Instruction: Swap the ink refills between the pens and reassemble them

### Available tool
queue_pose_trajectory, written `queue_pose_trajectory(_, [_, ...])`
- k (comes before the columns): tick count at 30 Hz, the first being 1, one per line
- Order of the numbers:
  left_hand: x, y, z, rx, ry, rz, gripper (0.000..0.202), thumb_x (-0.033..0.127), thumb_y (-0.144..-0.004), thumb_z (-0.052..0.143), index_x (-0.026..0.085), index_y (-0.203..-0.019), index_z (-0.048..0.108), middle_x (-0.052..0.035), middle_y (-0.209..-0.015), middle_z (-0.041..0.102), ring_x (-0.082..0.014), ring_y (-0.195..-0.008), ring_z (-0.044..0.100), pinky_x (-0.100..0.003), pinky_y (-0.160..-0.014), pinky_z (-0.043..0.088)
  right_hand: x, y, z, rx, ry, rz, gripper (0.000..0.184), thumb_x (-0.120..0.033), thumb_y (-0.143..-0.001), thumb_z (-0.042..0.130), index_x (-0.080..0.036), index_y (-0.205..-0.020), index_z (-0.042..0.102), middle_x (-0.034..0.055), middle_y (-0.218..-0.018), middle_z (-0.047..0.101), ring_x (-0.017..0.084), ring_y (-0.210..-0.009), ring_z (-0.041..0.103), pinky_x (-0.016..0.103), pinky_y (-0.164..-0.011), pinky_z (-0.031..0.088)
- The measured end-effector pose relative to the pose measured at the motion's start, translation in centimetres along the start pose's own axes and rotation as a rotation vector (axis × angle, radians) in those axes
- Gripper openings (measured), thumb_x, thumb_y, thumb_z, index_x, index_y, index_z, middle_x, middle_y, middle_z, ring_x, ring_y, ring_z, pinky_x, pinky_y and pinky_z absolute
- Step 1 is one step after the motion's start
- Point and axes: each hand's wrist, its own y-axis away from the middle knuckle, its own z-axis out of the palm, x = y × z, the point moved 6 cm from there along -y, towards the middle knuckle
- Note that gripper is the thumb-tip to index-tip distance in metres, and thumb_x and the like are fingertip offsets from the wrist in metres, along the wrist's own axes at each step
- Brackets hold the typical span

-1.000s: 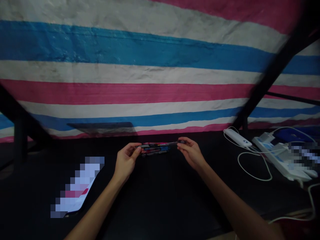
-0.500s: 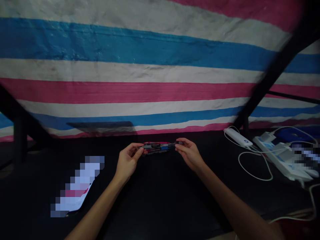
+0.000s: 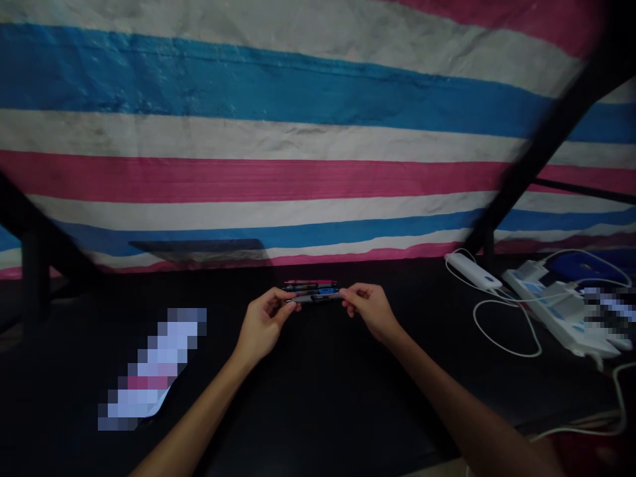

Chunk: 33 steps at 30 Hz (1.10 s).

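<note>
My left hand (image 3: 268, 314) pinches the left end of a grey pen (image 3: 315, 299). At its other end, the fingers of my right hand (image 3: 366, 303) close on the same pen, so it lies level between both hands. Just behind it, a blue and black pen (image 3: 325, 291) rests on the dark table. Farther back lies a red pen (image 3: 311, 283), roughly parallel to the others. My fingertips partly cover the ends of the nearer pens.
A phone (image 3: 154, 371) with a blurred screen lies at left. On the right are a white power strip (image 3: 561, 311) with plugs, a white adapter (image 3: 472, 270), looping cables and a blue object (image 3: 591, 266). Striped sheeting (image 3: 298, 179) hangs behind the black table (image 3: 308, 384).
Both hands have lowered the grey pen toward me, to the near side of the other pens. My hands have drawn slightly closer together, and the red pen behind shows more clearly.
</note>
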Motion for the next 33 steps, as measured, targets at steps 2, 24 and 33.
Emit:
queue_pose_trajectory(2, [0.1, 0.0, 0.1, -0.009, -0.011, 0.005, 0.015, 0.025, -0.074, 0.067, 0.016, -0.085, 0.061, -0.0036, -0.076, 0.069, -0.0172, -0.078, 0.066, -0.029, -0.075, 0.048, 0.4, 0.1, 0.0, 0.011, 0.086, 0.053, 0.043, -0.050, -0.076, 0.064, -0.014, -0.054, 0.059, 0.0016, -0.047, 0.053, 0.008, -0.037, 0.042, 0.021, -0.035, 0.029])
queue_pose_trajectory(24, [-0.1, -0.3, -0.5, 0.022, 0.002, 0.014, 0.018, 0.027, -0.074, 0.068, 0.016, -0.088, 0.063, -0.0044, -0.078, 0.069, -0.0173, -0.078, 0.065, -0.030, -0.077, 0.047, -2.1, 0.3, 0.4, -0.136, 0.052, -0.100, 0.032, -0.034, -0.071, 0.071, -0.021, -0.099, 0.061, 0.0035, -0.082, 0.062, 0.015, -0.066, 0.058, 0.022, -0.045, 0.045])
queue_pose_trajectory(33, [0.0, -0.3, -0.6, 0.030, 0.014, 0.004, 0.020, 0.028, -0.074, 0.068, 0.015, -0.088, 0.063, -0.0046, -0.078, 0.070, -0.0177, -0.077, 0.066, -0.030, -0.077, 0.048, -1.3, 0.2, 0.3, -0.143, 0.197, -0.048, 0.034, -0.044, -0.084, 0.055, -0.015, -0.070, 0.064, 0.0015, -0.055, 0.056, 0.010, -0.046, 0.049, 0.021, -0.042, 0.039])
